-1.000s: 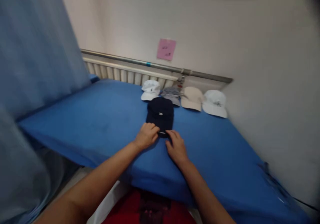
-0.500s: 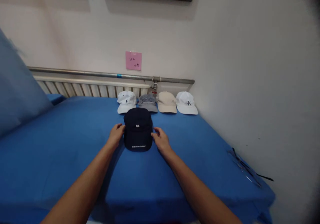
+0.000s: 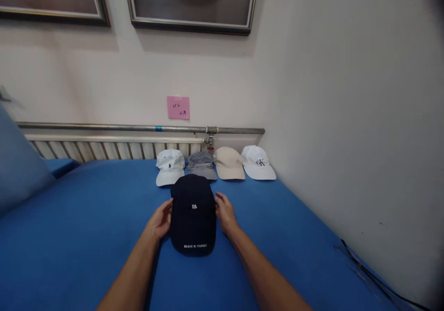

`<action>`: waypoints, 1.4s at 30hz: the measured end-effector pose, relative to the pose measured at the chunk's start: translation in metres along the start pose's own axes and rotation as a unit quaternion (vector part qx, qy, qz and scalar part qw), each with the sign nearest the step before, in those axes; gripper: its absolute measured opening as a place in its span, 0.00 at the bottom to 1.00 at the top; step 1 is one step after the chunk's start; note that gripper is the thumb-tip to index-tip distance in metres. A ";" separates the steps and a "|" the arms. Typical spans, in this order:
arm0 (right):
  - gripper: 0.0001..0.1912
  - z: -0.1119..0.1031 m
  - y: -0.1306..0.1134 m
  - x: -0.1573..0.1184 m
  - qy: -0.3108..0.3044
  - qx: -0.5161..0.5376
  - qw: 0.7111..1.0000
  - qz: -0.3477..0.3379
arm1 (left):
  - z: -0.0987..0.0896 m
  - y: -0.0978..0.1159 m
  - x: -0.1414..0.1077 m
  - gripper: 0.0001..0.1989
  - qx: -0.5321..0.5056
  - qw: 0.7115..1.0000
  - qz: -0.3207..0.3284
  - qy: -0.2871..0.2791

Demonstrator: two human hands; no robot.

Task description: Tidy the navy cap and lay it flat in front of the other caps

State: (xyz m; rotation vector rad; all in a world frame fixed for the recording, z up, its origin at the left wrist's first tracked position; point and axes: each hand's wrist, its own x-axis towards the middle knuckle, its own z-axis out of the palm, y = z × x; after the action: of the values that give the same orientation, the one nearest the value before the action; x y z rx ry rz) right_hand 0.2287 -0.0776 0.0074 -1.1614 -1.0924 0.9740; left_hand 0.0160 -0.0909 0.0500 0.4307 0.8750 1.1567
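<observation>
A dark navy baseball cap [image 3: 193,218] with small white lettering on its front and brim is held between my two hands. My left hand [image 3: 163,218] grips its left side, fingertips partly hidden behind the edge. On the opposite side, my right hand [image 3: 225,211] closes on the cap's right edge. The brim points toward me and tilts down. Behind it, on the blue cover, stand a white cap with a small dark logo [image 3: 169,167], a grey cap [image 3: 201,163], a beige cap [image 3: 229,163] and a white cap with dark letters [image 3: 258,163], in a row.
A blue cover [image 3: 93,218] spreads over the surface, bordered by a wall [image 3: 347,117] on the right. Thin dark cables [image 3: 367,271] lie along that edge. At the back are a radiator [image 3: 114,150], a pipe [image 3: 104,127] and a pink note [image 3: 178,107].
The view has tilted upward, so the caps sit lower in the picture. The navy cap looks larger and nearer, its brim turned more toward me. Both hands stay on its sides.
</observation>
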 end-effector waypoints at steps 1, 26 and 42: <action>0.21 -0.001 0.000 0.003 0.002 0.021 1.000 0.020 | 0.002 0.000 0.001 0.10 -0.015 1.000 -0.010 -0.014; 0.15 0.013 -0.012 0.026 0.067 0.246 0.953 0.165 | 0.011 -0.005 0.008 0.20 -0.134 0.978 -0.155 -0.037; 0.13 0.004 -0.024 0.000 0.069 -0.006 0.998 0.006 | 0.013 0.002 0.008 0.20 -0.168 0.977 -0.130 -0.028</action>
State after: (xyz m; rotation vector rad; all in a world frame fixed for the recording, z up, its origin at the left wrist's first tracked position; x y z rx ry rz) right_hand 0.2259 -0.0805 0.0310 -1.2284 -0.9832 0.8832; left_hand 0.0265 -0.0810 0.0560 0.0672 0.6473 1.0195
